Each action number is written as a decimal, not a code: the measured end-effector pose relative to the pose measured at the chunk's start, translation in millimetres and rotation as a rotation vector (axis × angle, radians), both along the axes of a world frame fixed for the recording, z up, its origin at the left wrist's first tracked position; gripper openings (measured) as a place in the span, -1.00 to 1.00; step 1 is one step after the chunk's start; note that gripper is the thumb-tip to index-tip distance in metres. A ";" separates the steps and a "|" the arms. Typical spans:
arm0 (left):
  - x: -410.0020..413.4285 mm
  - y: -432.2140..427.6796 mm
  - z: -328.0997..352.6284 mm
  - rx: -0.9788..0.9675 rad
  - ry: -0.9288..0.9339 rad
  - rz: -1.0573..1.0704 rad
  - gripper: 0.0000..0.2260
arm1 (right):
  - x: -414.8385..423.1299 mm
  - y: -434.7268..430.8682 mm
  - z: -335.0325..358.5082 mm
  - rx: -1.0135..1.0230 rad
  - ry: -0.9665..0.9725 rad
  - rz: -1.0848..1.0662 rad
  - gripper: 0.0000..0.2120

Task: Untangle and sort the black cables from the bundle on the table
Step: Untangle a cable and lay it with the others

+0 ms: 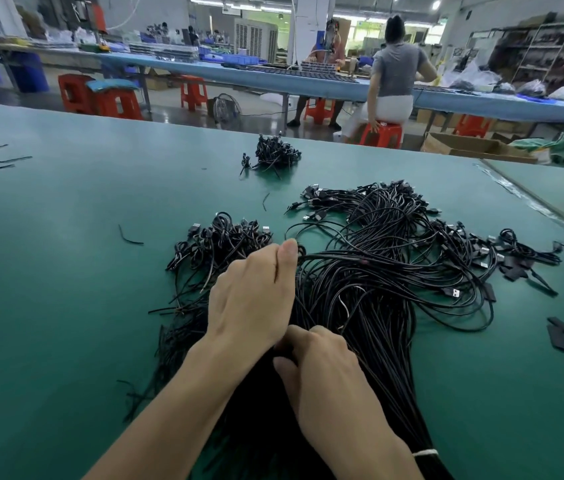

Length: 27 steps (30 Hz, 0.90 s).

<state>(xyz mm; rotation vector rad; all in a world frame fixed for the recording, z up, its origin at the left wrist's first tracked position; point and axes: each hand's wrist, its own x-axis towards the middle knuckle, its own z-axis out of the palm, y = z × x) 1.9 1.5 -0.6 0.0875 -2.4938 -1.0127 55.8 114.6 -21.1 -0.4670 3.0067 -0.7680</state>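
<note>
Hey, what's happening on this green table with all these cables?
A person is working through a big bundle of black cables on the green table. The left hand pinches strands near its middle, while the right hand grips the gathered end nearer the body. A pile of coiled cables lies to the left, a smaller pile farther back.

View: I get one wide-angle head camera.
Facing: forward and down over the table (65,237), hall (169,109) beyond along the top.
Nearness: close; left hand (252,292) and right hand (325,375) fill the lower middle, cables (377,271) show strand by strand.
</note>
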 end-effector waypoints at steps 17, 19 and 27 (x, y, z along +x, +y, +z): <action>10.4 8.4 10.9 0.071 -0.025 -0.079 -0.60 | -28.8 45.1 25.6 -0.647 0.250 -0.460 -0.82; 15.7 15.7 14.7 0.104 0.012 -0.159 -0.61 | -32.9 47.5 27.4 -1.116 0.167 -0.590 -0.84; 28.4 38.6 11.4 0.186 0.011 -0.454 -0.59 | -29.0 21.5 21.5 -1.676 -0.243 -0.496 -0.56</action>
